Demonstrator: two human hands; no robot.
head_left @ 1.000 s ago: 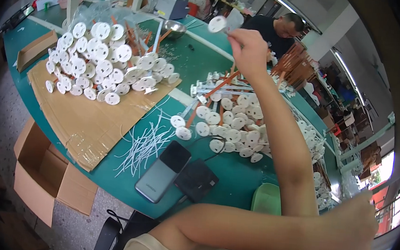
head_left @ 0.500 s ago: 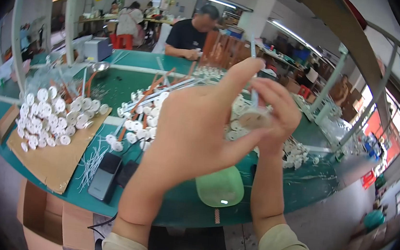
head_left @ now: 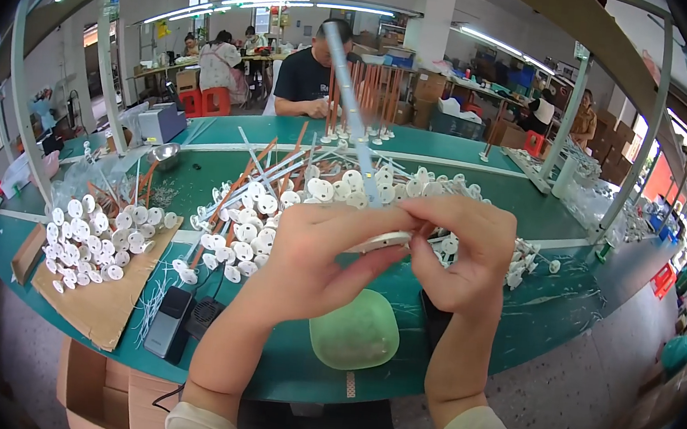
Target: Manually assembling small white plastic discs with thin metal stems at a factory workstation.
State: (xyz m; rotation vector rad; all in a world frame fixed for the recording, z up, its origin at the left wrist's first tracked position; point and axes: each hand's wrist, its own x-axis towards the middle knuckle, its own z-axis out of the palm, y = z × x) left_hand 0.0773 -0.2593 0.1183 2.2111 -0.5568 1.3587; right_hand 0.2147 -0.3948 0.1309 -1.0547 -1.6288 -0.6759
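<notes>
Both hands are up over the green table (head_left: 261,382), and here's the piece: a smooth, round white disc (head_left: 386,241), tilted nearly edge-on, with small dark holes. The left hand (head_left: 323,254) has it pinched, thumb below and fingers over the top. The right hand (head_left: 468,255) makes a narrow pinch right at the disc's edge; whether it grips the rim itself, I can't tell. Up from behind the left fingers climbs a slim, flat pale-blue strip (head_left: 352,112), speckled with tiny marks and blurred. Just below sits a translucent green tub (head_left: 355,331), all rounded corners. Beyond, a heap of matt white discs (head_left: 246,238) bristles with blue and rust-orange strips; to the left, another cluster (head_left: 105,245) covers creased brown cardboard (head_left: 106,320), near thin, stringy white ties (head_left: 151,303) and a boxy grey device (head_left: 167,323).
</notes>
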